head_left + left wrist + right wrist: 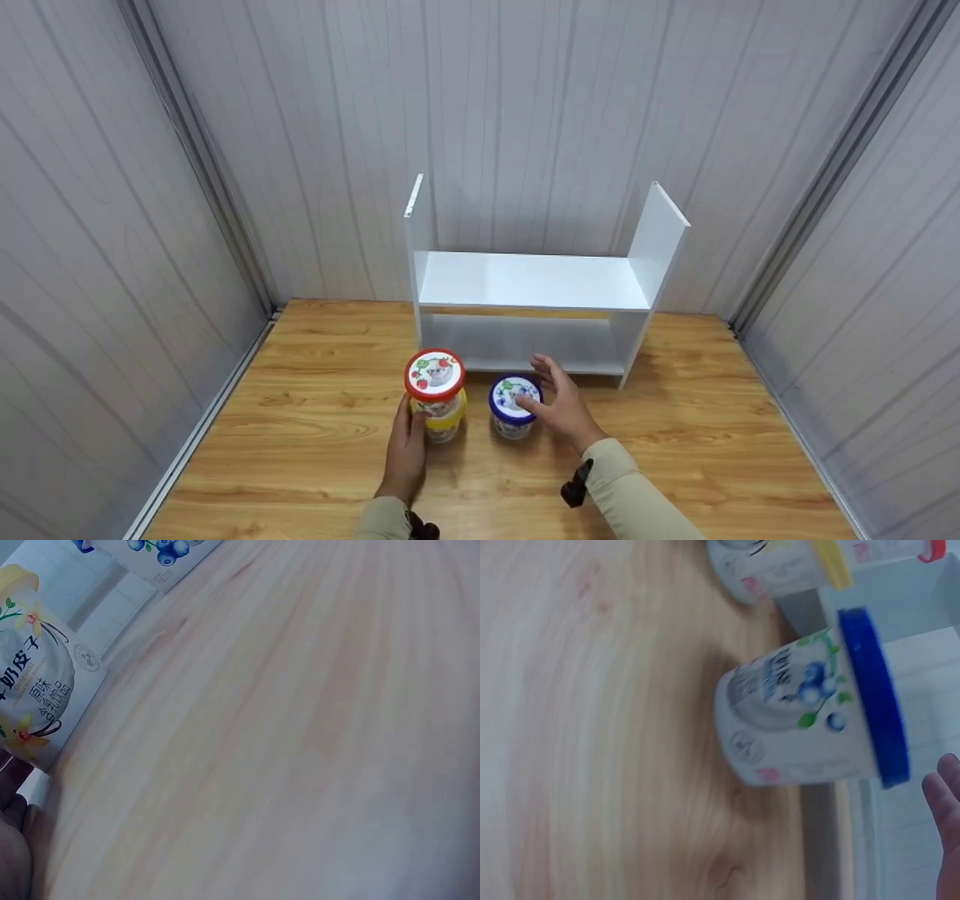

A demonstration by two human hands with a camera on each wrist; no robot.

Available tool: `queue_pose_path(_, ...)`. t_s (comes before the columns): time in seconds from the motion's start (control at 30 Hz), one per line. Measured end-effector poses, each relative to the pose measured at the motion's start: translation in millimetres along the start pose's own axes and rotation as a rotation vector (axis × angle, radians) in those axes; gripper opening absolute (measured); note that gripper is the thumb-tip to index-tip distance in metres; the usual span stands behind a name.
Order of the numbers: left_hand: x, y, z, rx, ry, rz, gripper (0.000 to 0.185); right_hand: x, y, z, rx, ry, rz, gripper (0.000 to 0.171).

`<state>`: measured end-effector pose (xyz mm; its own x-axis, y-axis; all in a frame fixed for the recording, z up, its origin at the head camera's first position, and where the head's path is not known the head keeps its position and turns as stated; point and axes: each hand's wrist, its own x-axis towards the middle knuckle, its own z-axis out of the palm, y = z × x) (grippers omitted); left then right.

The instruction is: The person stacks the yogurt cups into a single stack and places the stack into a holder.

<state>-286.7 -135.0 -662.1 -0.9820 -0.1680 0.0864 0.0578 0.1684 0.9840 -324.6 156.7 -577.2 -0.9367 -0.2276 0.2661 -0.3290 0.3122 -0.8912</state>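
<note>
Two white printed tubs stand stacked in front of the shelf: a red-lidded tub (435, 375) sits on a yellow-lidded tub (37, 675) with vanilla flowers on its side. My left hand (405, 450) grips the lower part of this stack from its left, thumb at the front; the stack hides some of the fingers. Just to the right stands a blue-lidded tub (795, 705) with a blueberry print, upright on the table. Beside its right side is my right hand (566, 409), fingers spread. In the head view its thumb overlaps the blue lid; in the right wrist view the visible fingertips are apart from it.
Behind the tubs stands a white two-level shelf unit (532, 281) with upright side panels. It rests on a wood-grain table (322, 427). Pale panelled walls (495, 120) enclose the table at the back and on both sides.
</note>
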Motion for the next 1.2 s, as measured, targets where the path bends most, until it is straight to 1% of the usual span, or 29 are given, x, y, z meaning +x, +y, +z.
queue_pose_path(0.13, 0.7, 1.0, -1.5, -0.005, -0.004, -0.010, 0.072, -1, 8, 1, -0.023, -0.036, 0.017, 0.088)
queue_pose_path(0.27, 1.0, 2.9, -1.8, -0.012, -0.003, -0.014, 0.073, -3, 17, 3, -0.029, -0.046, 0.030, 0.095)
queue_pose_path(0.4, 1.1, 3.4, -0.9, -0.007, -0.002, -0.018, 0.075, -6, 25, 5, -0.033, -0.053, 0.074, 0.102)
queue_pose_path(0.47, 0.8, 2.4, -0.4, -0.006, -0.003, -0.020, 0.075, -7, 29, 6, -0.052, -0.060, 0.099, 0.105)
queue_pose_path(0.6, 0.2, -1.0, 0.5, -0.020, -0.006, -0.003, 0.072, -10, 34, 8, -0.094, -0.076, 0.142, 0.109)
queue_pose_path(0.77, 0.9, -3.3, 1.7, -0.029, -0.005, 0.022, 0.069, -10, 38, 9, -0.091, -0.086, 0.168, 0.110)
queue_pose_path(0.87, 2.0, -3.7, 2.3, -0.017, 0.005, 0.015, 0.070, -10, 41, 10, -0.089, -0.087, 0.165, 0.107)
queue_pose_path(0.97, 2.4, -3.8, 2.3, -0.009, 0.015, -0.008, 0.072, -10, 44, 11, -0.088, -0.090, 0.161, 0.105)
queue_pose_path(1.1, 1.3, -3.5, 1.3, 0.006, 0.014, -0.026, 0.073, -11, 46, 11, -0.079, -0.100, 0.161, 0.104)
queue_pose_path(1.2, 1.2, -3.3, 0.9, 0.010, 0.010, -0.012, 0.072, -10, 46, 10, -0.071, -0.099, 0.166, 0.104)
